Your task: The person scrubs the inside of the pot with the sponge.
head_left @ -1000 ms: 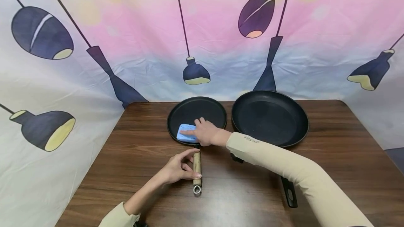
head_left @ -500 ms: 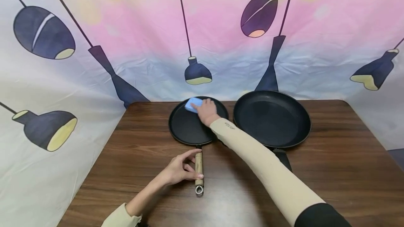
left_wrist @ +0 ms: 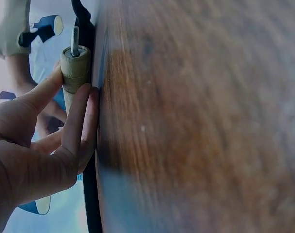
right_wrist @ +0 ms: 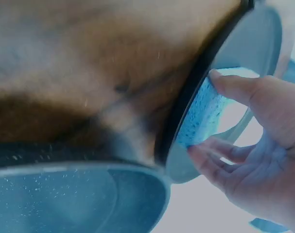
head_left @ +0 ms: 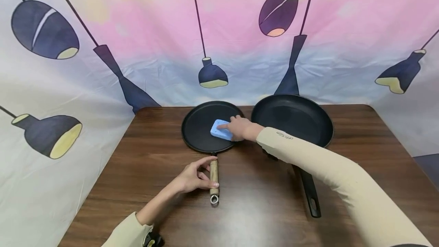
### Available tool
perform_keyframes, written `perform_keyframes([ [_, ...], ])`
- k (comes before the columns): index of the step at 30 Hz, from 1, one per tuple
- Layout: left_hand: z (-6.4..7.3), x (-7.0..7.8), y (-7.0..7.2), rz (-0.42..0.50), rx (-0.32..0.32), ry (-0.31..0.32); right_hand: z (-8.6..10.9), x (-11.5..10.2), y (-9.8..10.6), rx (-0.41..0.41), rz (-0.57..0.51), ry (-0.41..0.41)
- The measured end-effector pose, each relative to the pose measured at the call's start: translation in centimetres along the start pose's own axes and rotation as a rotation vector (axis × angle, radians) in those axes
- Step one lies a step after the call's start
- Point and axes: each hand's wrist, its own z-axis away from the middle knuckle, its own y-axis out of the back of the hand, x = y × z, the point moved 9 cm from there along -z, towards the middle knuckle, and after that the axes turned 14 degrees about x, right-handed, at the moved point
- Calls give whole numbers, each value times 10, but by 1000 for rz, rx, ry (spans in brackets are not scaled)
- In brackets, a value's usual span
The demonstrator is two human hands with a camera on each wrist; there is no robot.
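1. Here's the key one: the blue sponge lies directly to the left of the right hand, which pinches it, thumb on one edge and fingers on the opposite edge in the right wrist view.
2. And where's that sponge? Down on the flat pan, a touch right of its middle, with the pan's right rim under the right hand's side.
3. Its longer side seems to run left to right, slanting slightly nearer toward the right (the hand covers that end, so I can't swear to it).
4. Over to the left hand: it comes in from the near left, finger and thumb pinching the wooden handle on the near side of the pan.
5. That handle points almost straight near to far, so the grip sits nearer than the sponge and a little left of it.
6. Which hand has the sponge, then? The right, plainly; the left is well apart from it.
7. One to watch: the deep pan stands just beside on the right, the right sleeve crossing above its near rim. Judging by this layout, space for a sideways stroke is greater to the left, across the pan's face.
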Motion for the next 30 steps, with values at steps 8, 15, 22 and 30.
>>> perform_keyframes([
  [8, -1, 2, 7, 5, -4, 9, -13, -51, 2, 145, 77, 185],
  [15, 4, 4, 0, -6, -16, 1, -47, -69, -2, 270, 165, 198],
  [22, 4, 3, -10, -6, -60, -8, -85, -29, -8, 275, 100, -45],
  [30, 1, 4, -1, -15, -55, -7, -95, 13, 1, 281, 65, -216],
])
